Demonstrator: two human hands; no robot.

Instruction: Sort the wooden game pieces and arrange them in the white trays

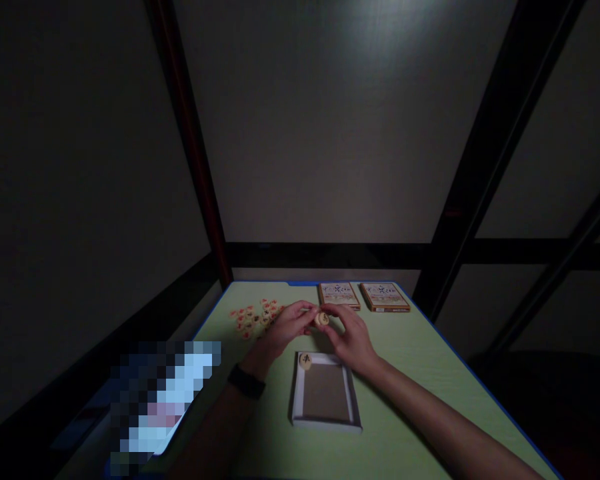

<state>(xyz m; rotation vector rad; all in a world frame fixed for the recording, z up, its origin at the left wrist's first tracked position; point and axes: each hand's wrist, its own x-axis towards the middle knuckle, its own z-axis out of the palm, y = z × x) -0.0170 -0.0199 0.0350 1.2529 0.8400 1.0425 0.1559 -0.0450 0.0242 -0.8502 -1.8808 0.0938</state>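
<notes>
Both hands meet above the far edge of a shallow open box (296,393). Between their fingertips is a round wooden Chinese chess piece (322,319), with a dark character on its face; another piece may lie under it. My right hand (351,335) pinches it from the right, thumb below. My left hand (291,327), with a black band on the wrist, is closed against its left side, its fingertips partly hidden. A second Chinese chess piece (305,361) sits in the box's far left corner. Loose Chinese chess pieces (248,321) with red or dark characters lie beyond my left hand, partly covered by it.
Two flat printed boxes, one on the left (339,295) and one on the right (384,297), lie at the back of the green table (420,373). A pixelated bright screen (175,400) is at the left edge. Walls stand close behind and to the left.
</notes>
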